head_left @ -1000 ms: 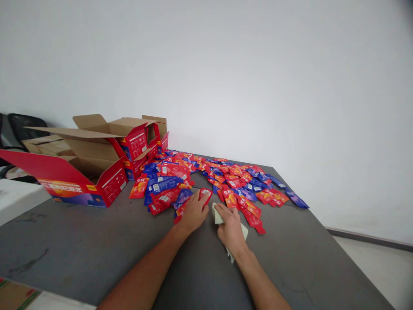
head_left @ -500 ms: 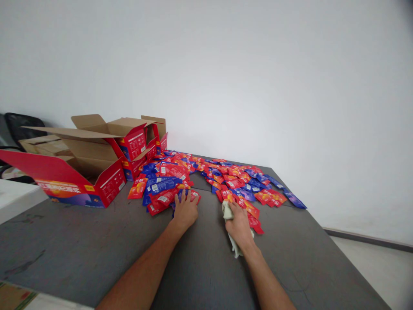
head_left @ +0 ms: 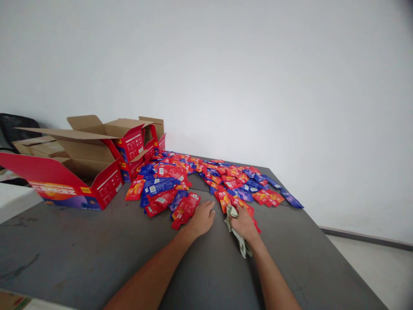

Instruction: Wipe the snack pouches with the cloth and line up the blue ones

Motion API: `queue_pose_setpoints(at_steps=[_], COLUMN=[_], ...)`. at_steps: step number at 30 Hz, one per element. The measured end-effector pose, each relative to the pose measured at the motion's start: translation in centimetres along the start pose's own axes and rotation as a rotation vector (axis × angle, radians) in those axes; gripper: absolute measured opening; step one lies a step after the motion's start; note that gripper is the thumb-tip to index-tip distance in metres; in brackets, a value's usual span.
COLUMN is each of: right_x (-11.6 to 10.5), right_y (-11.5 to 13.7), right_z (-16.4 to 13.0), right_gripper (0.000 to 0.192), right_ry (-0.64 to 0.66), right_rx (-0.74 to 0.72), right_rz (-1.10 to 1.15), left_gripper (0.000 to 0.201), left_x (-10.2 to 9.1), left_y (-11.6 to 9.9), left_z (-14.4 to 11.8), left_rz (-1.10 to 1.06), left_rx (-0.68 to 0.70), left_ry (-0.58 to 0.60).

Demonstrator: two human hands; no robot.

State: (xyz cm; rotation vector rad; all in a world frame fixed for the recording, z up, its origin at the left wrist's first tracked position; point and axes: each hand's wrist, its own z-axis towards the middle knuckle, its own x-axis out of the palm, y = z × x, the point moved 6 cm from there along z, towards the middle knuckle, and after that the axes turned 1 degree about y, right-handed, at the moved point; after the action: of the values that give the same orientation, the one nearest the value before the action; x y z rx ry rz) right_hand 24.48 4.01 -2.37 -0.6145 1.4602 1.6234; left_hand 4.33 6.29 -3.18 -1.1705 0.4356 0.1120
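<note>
My left hand (head_left: 202,218) is over the dark grey table, fingers stretched forward and apart from anything held. Just left of it lies a red sachet (head_left: 186,209), with a blue sachet (head_left: 178,199) and other red ones behind. My right hand (head_left: 244,223) grips a crumpled pale green cloth (head_left: 239,240), which hangs below the palm onto the table. Its fingertips reach a red and orange sachet (head_left: 244,206) at the near edge of the right-hand heap, partly covering it. Another red sachet (head_left: 223,199) lies between the two hands, a little farther off.
Several open red cartons (head_left: 108,187) stand along the table's left side, some stacked. Many loose red and blue sachets (head_left: 232,184) spread toward the white wall (head_left: 258,86). A blue sachet (head_left: 292,199) lies by the table's right edge. A black chair (head_left: 19,125) is at far left.
My left hand has come off the left heap and moved right and nearer, leaving the red sachet uncovered. My right hand has shifted slightly right with the cloth.
</note>
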Motion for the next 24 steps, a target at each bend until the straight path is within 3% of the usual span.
queue_pose_setpoints(at_steps=[4,11,16,20,22,24], right_x=[1.2,2.6,1.4,-0.3,-1.0,-1.1], right_y=[1.8,4.8,6.1,6.7,7.3,8.4], right_z=[-0.9,-3.0,-3.1,-2.8,-3.1,-3.8], right_gripper=[0.054,0.058,0.054,0.044,0.048,0.056], right_ry=[0.021,0.081,0.12,0.024,-0.051,-0.089], right_rx=[-0.135,-0.279,-0.269,-0.235,-0.259,-0.343], right_rz=[0.012,0.082,0.181,0.247,0.266,0.291], left_gripper=[0.034,0.046,0.055,0.057,0.054,0.052], left_x=[-0.1,-1.4,-2.5,-3.4,-3.5,-3.3], left_y=[-0.4,0.8,1.9,2.2,1.6,0.4], left_z=[0.0,0.1,0.2,0.0,0.0,0.0], left_rz=[-0.059,-0.268,-0.338,-0.536,-0.662,-0.813], left_rx=[-0.016,-0.176,-0.273,-0.402,-0.411,-0.36], left_ry=[0.014,-0.197,-0.314,-0.387,-0.363,-0.267])
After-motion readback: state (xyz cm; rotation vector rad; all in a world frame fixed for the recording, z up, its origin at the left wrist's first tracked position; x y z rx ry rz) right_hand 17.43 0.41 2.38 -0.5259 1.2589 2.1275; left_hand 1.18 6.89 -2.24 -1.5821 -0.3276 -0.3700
